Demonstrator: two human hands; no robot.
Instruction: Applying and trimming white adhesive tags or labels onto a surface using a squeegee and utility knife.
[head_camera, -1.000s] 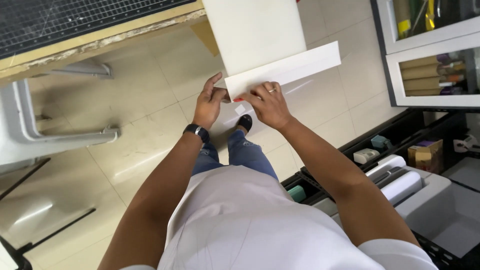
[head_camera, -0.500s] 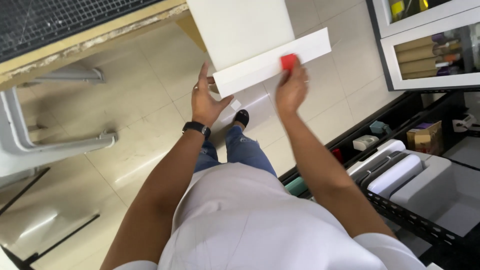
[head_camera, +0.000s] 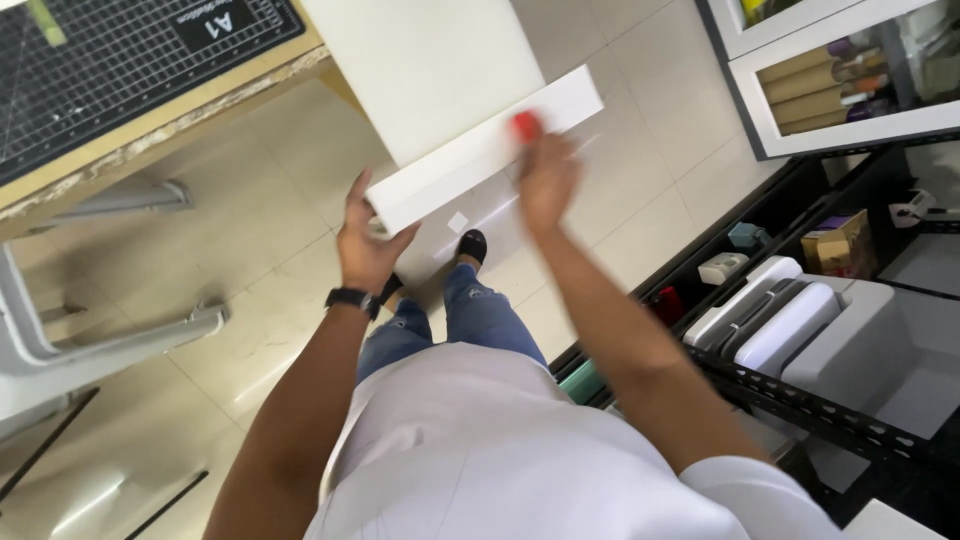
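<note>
Folding a white paper sheet over the floor
Left hand (head_camera: 368, 245) grips the folded sheet (head_camera: 480, 150) at its left end; right hand (head_camera: 545, 175) pinches a small red tool (head_camera: 526, 125) on the crease

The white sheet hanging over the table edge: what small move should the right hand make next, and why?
Probably slide the small red tool on along the fold toward the far corner of the white sheet. The right hand presses it partway along the folded flap, while the left hand steadies the near end, so the remaining stretch looks unpressed.
</note>
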